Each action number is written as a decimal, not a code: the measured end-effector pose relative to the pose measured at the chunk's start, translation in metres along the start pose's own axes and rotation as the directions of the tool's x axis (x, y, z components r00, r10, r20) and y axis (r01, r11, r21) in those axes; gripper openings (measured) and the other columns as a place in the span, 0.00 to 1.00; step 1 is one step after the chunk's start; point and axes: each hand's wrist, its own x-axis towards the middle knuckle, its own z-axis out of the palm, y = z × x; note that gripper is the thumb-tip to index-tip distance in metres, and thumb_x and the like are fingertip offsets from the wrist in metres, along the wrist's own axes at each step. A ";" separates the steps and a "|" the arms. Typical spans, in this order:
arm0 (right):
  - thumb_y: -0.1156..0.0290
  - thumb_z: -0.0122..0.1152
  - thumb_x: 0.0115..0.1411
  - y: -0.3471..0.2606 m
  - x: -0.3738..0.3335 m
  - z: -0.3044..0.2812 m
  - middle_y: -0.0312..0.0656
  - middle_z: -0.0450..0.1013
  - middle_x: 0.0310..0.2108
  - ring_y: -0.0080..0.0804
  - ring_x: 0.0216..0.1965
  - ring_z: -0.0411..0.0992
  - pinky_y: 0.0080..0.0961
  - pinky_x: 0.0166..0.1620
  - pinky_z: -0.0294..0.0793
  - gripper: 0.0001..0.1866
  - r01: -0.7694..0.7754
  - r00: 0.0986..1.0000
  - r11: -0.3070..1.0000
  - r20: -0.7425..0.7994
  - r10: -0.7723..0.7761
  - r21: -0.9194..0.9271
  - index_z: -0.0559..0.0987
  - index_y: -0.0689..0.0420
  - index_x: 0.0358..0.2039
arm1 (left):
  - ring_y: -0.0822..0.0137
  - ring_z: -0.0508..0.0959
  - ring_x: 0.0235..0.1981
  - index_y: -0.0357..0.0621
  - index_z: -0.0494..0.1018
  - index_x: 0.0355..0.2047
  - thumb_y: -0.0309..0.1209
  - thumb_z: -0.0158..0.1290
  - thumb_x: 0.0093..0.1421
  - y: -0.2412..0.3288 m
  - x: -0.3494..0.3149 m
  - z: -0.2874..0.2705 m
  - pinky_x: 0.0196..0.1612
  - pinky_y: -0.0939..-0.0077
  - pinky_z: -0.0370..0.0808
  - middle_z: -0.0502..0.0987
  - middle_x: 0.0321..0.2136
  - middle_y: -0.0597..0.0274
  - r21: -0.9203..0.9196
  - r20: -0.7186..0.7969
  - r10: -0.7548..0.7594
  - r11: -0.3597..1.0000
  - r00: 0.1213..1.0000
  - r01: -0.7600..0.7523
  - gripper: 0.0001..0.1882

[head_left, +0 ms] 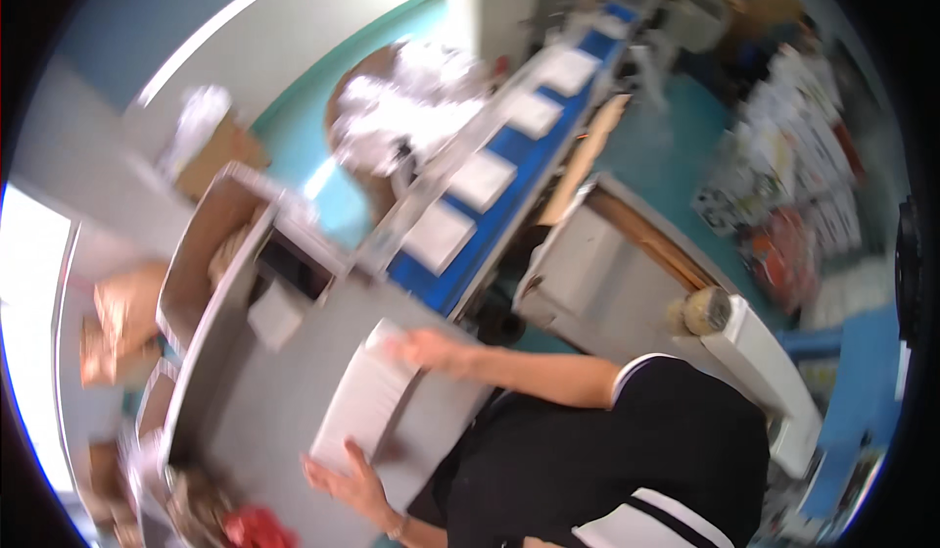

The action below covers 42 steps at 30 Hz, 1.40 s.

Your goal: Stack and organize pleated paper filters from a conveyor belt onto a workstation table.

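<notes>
A long white block, seemingly a stack of soft sheets, lies slantwise over the grey worktable. Fine lines run along its side. My right hand grips its upper end, the fingertips blurred. At the lower end is my left hand, thumb against the block and fingers spread along its edge. Both hands hold the block between them. Whether it rests on the table or is slightly lifted, I cannot tell.
A blue conveyor belt carries several white packs down to the table. A small white piece lies by the table's raised edge. Clear plastic bags heap beyond the belt. A tape roll sits on a white machine.
</notes>
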 end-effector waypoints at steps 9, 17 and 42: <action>0.64 0.57 0.65 0.010 0.008 -0.040 0.41 0.75 0.41 0.29 0.40 0.76 0.25 0.42 0.78 0.18 0.025 0.995 0.786 -0.094 0.043 0.617 0.71 0.62 0.51 | 0.40 0.57 0.64 0.34 0.53 0.65 0.50 0.62 0.55 0.004 0.003 -0.002 0.64 0.53 0.58 0.55 0.63 0.33 -0.147 0.027 -0.096 0.984 0.995 0.098 0.48; 0.54 0.55 0.66 -0.015 0.008 0.003 0.38 0.75 0.46 0.27 0.45 0.72 0.25 0.49 0.69 0.23 0.235 0.972 0.962 0.038 -0.232 -0.142 0.73 0.57 0.54 | 0.37 0.56 0.65 0.37 0.54 0.65 0.58 0.62 0.52 0.027 0.007 0.013 0.63 0.50 0.59 0.53 0.62 0.29 -0.116 0.002 -0.156 0.981 0.988 0.155 0.51; 0.53 0.55 0.66 -0.006 0.003 -0.027 0.36 0.74 0.43 0.28 0.38 0.72 0.23 0.37 0.70 0.23 -0.281 0.929 0.891 0.335 0.159 0.356 0.72 0.54 0.54 | 0.36 0.60 0.62 0.48 0.52 0.68 0.66 0.55 0.51 0.016 -0.002 0.016 0.59 0.42 0.61 0.49 0.65 0.34 -0.117 0.040 -0.285 0.950 0.958 0.288 0.53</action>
